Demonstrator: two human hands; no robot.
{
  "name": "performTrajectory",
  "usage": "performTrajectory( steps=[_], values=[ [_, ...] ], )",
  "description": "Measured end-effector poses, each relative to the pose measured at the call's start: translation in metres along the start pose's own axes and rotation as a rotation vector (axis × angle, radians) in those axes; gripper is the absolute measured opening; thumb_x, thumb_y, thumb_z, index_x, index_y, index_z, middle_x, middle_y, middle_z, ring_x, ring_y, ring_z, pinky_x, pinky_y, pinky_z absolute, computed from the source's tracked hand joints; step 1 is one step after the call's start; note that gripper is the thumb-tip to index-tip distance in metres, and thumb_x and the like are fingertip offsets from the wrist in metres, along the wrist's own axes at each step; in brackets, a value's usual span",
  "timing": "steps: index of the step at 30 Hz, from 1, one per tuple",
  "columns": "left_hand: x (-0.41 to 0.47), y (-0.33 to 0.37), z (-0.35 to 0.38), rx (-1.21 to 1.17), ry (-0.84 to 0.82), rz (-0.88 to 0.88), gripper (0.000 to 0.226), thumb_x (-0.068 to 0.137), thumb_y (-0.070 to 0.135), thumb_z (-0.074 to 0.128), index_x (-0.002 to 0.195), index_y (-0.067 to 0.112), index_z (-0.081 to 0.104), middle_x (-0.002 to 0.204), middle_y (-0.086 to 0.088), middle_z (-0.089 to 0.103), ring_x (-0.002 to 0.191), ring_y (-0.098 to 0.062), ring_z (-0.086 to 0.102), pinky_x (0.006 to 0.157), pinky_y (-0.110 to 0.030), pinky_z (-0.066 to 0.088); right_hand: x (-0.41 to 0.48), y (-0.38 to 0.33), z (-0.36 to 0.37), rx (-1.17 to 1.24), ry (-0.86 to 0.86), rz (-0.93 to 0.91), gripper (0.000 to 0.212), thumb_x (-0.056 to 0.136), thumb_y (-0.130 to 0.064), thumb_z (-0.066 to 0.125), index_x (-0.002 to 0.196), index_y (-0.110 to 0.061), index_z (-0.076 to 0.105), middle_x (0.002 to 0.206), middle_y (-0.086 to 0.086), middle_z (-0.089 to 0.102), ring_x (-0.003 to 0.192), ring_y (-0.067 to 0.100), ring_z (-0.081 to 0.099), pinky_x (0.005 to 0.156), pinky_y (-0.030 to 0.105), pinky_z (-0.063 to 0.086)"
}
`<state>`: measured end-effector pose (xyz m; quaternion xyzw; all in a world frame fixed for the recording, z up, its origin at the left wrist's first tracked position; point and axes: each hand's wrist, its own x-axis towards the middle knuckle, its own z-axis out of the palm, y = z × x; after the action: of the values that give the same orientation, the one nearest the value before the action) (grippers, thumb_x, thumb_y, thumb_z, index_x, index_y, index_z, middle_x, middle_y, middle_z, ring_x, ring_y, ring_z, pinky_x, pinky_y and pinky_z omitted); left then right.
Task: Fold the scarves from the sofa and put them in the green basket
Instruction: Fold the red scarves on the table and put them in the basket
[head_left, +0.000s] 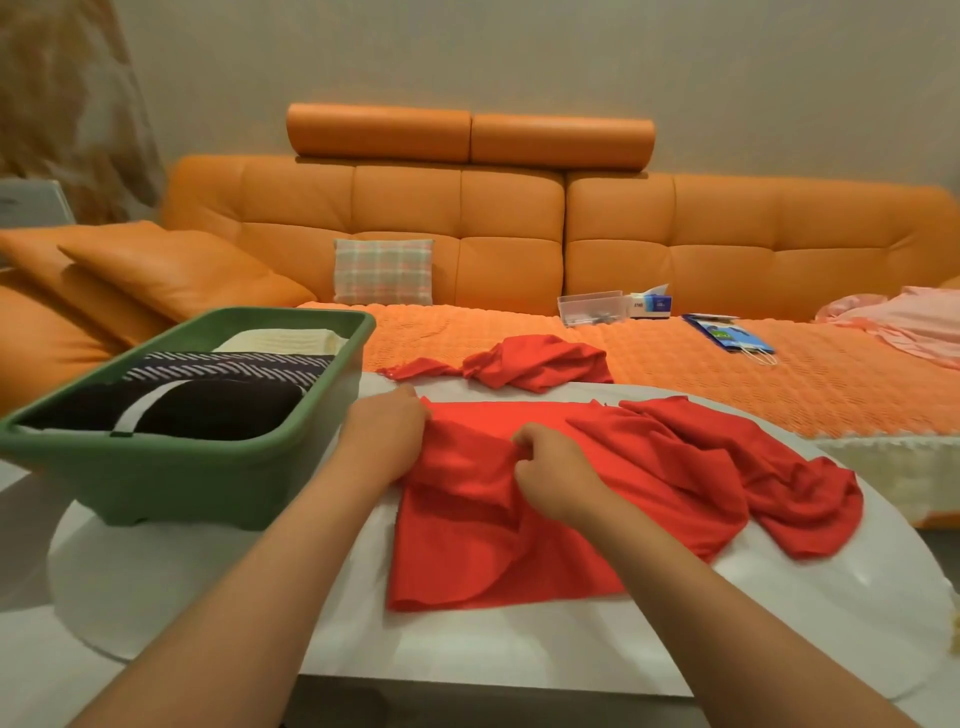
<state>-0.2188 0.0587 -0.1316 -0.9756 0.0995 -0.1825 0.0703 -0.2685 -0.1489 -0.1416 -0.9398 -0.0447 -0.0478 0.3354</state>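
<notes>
We're mid-fold on the red scarf (519, 545): it lies across the table's (779, 623) middle, tail trailing over the far edge onto the sofa (727, 239). Our left hand (387, 423) pinches its far-left corner, our right hand (550, 470) pinches a ridge mid-cloth. Next, prob. smooth & double it over. At the left edge the green basket (208, 483) holds 3 folded scarves (228, 366).

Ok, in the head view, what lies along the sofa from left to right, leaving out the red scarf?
Orange cushions → checked pillow → clear plastic box → tissue box → blue bag → pink cloth.
</notes>
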Motion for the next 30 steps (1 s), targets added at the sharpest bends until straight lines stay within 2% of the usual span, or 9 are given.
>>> performTrajectory(
  steps=[3, 6, 9, 12, 16, 19, 24, 27, 30],
  values=[
    [0.005, 0.012, -0.020, -0.029, -0.003, 0.013, 0.032, 0.097, 0.018, 0.042, 0.112, 0.029, 0.068, 0.113, -0.001, 0.061, 0.102, -0.025, 0.064, 0.069, -0.033, 0.042, -0.005, 0.002, -0.008, 0.114, -0.036, 0.001, 0.021, 0.071, 0.001, 0.042, 0.070, -0.016, 0.053, 0.074, 0.005, 0.060, 0.075, 0.025, 0.056, 0.065, 0.039, 0.045],
    [0.008, 0.027, -0.033, -0.189, 0.048, 0.000, 0.032, 0.094, 0.009, 0.044, 0.112, 0.021, 0.068, 0.113, -0.006, 0.065, 0.105, -0.029, 0.062, 0.077, -0.036, 0.049, -0.014, -0.004, -0.022, 0.387, -0.054, 0.116, 0.025, 0.078, 0.004, 0.040, 0.069, -0.013, 0.056, 0.062, 0.002, 0.051, 0.060, 0.019, 0.046, 0.052, 0.029, 0.036],
    [0.007, 0.047, -0.033, -0.483, 0.174, 0.030, 0.030, 0.097, 0.008, 0.044, 0.115, 0.015, 0.067, 0.115, -0.009, 0.065, 0.106, -0.031, 0.061, 0.087, -0.045, 0.050, -0.018, 0.004, -0.045, 0.502, 0.004, 0.298, 0.021, 0.088, -0.014, 0.052, 0.067, -0.013, 0.053, 0.061, 0.007, 0.050, 0.057, 0.023, 0.046, 0.053, 0.029, 0.035],
    [-0.003, 0.066, -0.027, -0.640, 0.200, 0.076, 0.026, 0.098, 0.012, 0.044, 0.114, 0.019, 0.063, 0.116, -0.005, 0.063, 0.102, -0.031, 0.061, 0.084, -0.046, 0.050, -0.019, 0.038, -0.069, 0.058, 0.161, 0.300, 0.027, 0.088, -0.030, 0.051, 0.065, -0.017, 0.058, 0.075, 0.008, 0.064, 0.078, 0.029, 0.061, 0.072, 0.036, 0.045],
    [-0.011, 0.064, -0.012, -0.407, -0.063, 0.064, 0.045, 0.094, 0.010, 0.042, 0.132, 0.031, 0.050, 0.133, 0.003, 0.049, 0.113, -0.027, 0.057, 0.083, -0.041, 0.050, -0.035, 0.068, -0.081, -0.654, -0.071, 0.423, 0.037, 0.090, -0.035, 0.046, 0.120, -0.020, 0.063, 0.131, 0.008, 0.062, 0.121, 0.030, 0.057, 0.105, 0.040, 0.036],
    [-0.008, 0.048, 0.002, -0.404, -0.221, 0.028, 0.035, 0.097, 0.026, 0.044, 0.130, 0.035, 0.055, 0.131, 0.004, 0.052, 0.119, -0.021, 0.053, 0.094, -0.040, 0.048, -0.032, 0.068, -0.073, -0.697, -0.094, 0.243, 0.048, 0.088, -0.040, 0.053, 0.133, -0.026, 0.054, 0.140, 0.011, 0.050, 0.129, 0.032, 0.047, 0.108, 0.043, 0.036],
    [-0.006, 0.038, 0.011, -0.500, -0.287, 0.022, 0.042, 0.088, 0.041, 0.066, 0.129, 0.037, 0.059, 0.116, 0.009, 0.061, 0.110, -0.015, 0.058, 0.091, -0.034, 0.049, -0.009, 0.044, -0.043, -0.252, 0.030, -0.120, 0.050, 0.085, -0.015, 0.055, 0.134, -0.024, 0.057, 0.137, 0.003, 0.053, 0.129, 0.025, 0.048, 0.107, 0.040, 0.038],
    [-0.001, 0.036, 0.020, -0.525, -0.236, 0.026, 0.017, 0.087, 0.025, 0.065, 0.092, 0.038, 0.074, 0.100, 0.014, 0.071, 0.097, -0.012, 0.064, 0.083, -0.030, 0.052, 0.008, 0.031, -0.022, -0.399, -0.050, -0.225, 0.054, 0.088, -0.036, 0.060, 0.141, -0.030, 0.051, 0.140, 0.000, 0.053, 0.131, 0.023, 0.049, 0.107, 0.038, 0.039],
    [0.007, 0.038, 0.021, -0.742, -0.091, 0.006, 0.019, 0.090, 0.015, 0.063, 0.083, 0.030, 0.072, 0.091, 0.008, 0.071, 0.080, -0.010, 0.064, 0.080, -0.031, 0.052, 0.026, 0.026, -0.012, -0.614, -0.022, -0.218, 0.037, 0.092, -0.044, 0.059, 0.127, -0.032, 0.064, 0.126, 0.001, 0.065, 0.118, 0.025, 0.058, 0.093, 0.035, 0.044]
  ],
)
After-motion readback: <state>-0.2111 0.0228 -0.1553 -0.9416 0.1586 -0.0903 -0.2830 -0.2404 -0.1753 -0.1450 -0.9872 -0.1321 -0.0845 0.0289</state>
